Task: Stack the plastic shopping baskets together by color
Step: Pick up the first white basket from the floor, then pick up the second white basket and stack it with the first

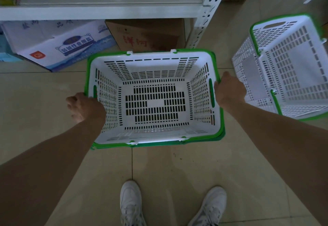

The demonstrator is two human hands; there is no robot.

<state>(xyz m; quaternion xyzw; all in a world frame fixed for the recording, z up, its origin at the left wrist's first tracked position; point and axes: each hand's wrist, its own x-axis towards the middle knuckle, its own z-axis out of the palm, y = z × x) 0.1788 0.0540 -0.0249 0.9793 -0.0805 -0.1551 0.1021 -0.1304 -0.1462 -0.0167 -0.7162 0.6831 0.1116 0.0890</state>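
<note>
Here we grip the white basket with green rim at its short sides, left hand and right hand each closed on the rim. Bare tiled floor lies left and near; cardboard boxes crowd its far edge under the shelf. Another white-and-green basket lies tipped close on the right.

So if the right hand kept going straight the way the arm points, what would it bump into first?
Probably the white metal shelf post. The right hand grips the white plastic basket with green rim and points up-left past its corner, though depth is unclear.
</note>
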